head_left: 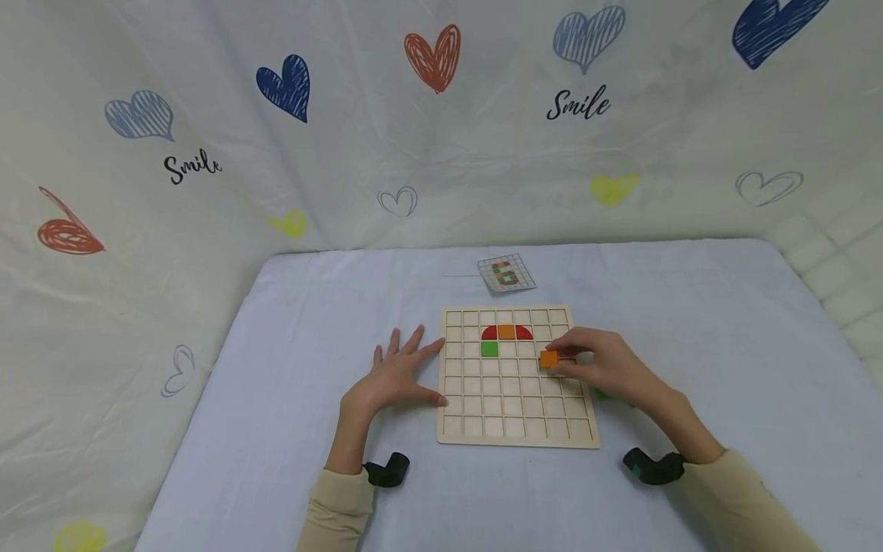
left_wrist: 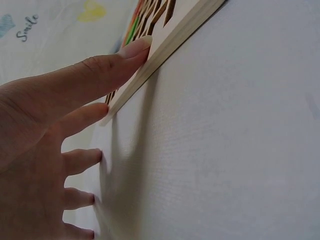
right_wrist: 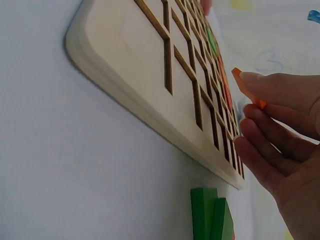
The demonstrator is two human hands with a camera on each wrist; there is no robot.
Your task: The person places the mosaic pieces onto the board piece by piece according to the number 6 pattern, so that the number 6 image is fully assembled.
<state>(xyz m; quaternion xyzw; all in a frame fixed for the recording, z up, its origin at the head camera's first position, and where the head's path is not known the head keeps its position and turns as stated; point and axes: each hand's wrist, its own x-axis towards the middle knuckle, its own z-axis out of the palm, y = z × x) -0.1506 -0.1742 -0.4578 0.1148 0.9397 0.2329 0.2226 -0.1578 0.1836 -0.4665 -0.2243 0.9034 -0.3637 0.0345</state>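
A pale sheet [head_left: 483,146] printed with hearts and "Smile" lettering hangs beyond the far side of the wooden grid board [head_left: 512,385]. Beneath the board spreads the counter [head_left: 724,345], covered in white cloth. The board lies flat. At its left edge, the left hand [head_left: 393,379] has its fingers spread wide, thumb and forefinger touching the rim. Over its right side, the right hand [head_left: 607,364] has its fingers bent in a pinch. Just past the board's far edge lies a small patterned card [head_left: 507,273]. Green blocks [right_wrist: 204,215] stand beside the board's right edge, partly hidden in the head view. In the board's second row from the far edge, an orange square [head_left: 507,332] sits between two red quarter-rounds [head_left: 489,333]; a green square [head_left: 489,349] fills the cell nearer than the left one. The pinched orange piece [head_left: 548,359] is held above the board's right part.
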